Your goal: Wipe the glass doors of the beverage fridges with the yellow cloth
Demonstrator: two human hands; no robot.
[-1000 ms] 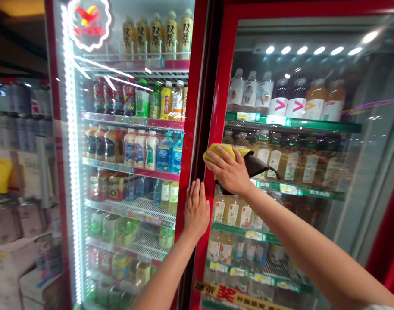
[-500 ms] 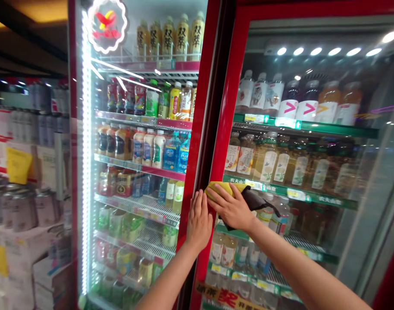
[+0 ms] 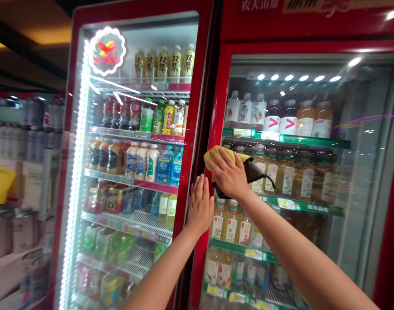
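My right hand [image 3: 228, 172] presses a yellow and dark grey cloth [image 3: 211, 157] against the left side of the right fridge's door, where the red frame [image 3: 218, 101] meets the glass. Its fingers lie over the yellow side, and a dark corner of the cloth hangs off to the right. Lower and to the left, my left hand [image 3: 201, 204] rests flat near the dark gap between the two fridges, fingers straight and close together, holding nothing. Whether its palm touches the frame is hidden. Bottles stand on shelves behind the glass.
On the left, a lit drinks fridge [image 3: 189, 172] with a red frame holds rows of bottles and cartons. A round glowing sign [image 3: 107, 51] hangs in its upper corner. Stacked cans [image 3: 27, 230] and a yellow tag [image 3: 1, 183] are at far left.
My right hand has slid the cloth upward along the door's left edge. My left hand has shifted up a little. The view has tilted up, showing more of the fridge tops.
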